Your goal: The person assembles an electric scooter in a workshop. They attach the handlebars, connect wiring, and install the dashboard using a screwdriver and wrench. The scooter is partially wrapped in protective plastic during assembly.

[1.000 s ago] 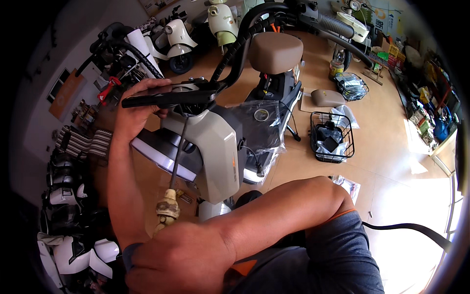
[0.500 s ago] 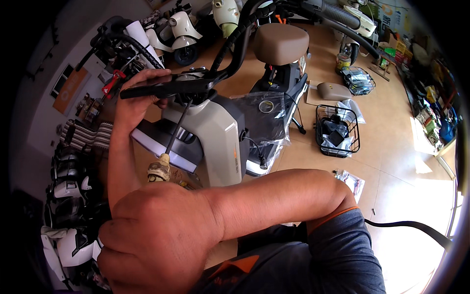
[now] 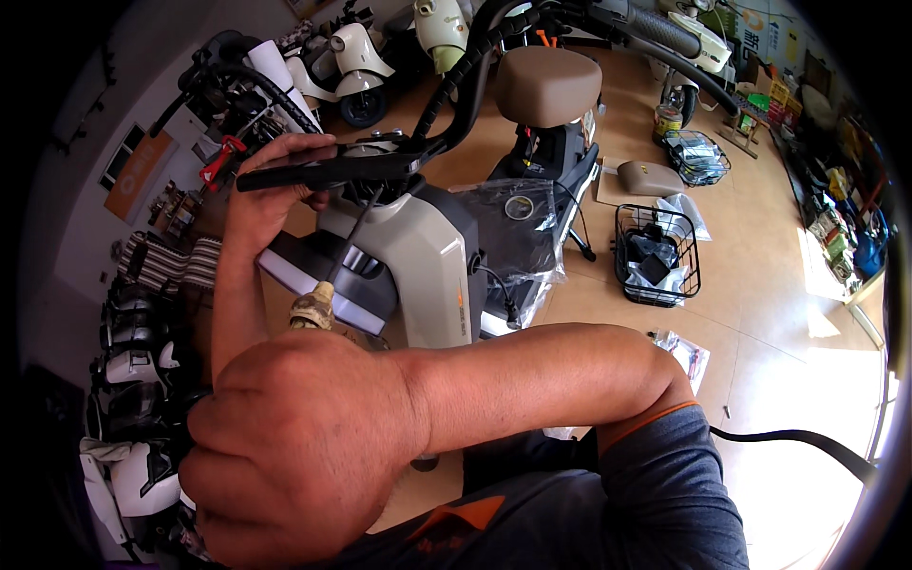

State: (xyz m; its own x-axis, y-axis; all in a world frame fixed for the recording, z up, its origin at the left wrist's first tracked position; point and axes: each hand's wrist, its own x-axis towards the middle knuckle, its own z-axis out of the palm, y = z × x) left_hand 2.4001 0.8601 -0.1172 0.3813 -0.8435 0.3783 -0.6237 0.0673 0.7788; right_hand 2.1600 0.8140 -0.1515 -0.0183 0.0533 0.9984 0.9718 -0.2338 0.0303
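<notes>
My right hand (image 3: 290,432) is closed in a fist around the worn, yellowish handle of a screwdriver (image 3: 313,306). The dark shaft slants up and away beneath a flat black panel (image 3: 328,173) at the handlebar of a scooter. Its tip is lost among dark parts under the panel, so I cannot tell what it touches. My left hand (image 3: 261,204) grips the panel's left end, fingers over the top and the rest below. Underneath are the scooter's beige-grey front body (image 3: 432,261) and a dark part with a pale strip (image 3: 328,285).
A brown seat (image 3: 549,85) and plastic-wrapped footboard (image 3: 508,223) lie beyond the front body. Black wire baskets (image 3: 657,256) holding parts stand on the floor at right, near a brown cushion (image 3: 650,178). Black handlebar cables (image 3: 465,71) arch overhead. Other scooters (image 3: 359,62) stand behind.
My right fist and the screwdriver handle have shifted slightly up and left, and the shaft looks tilted a little differently. My left hand keeps its grip on the panel.
</notes>
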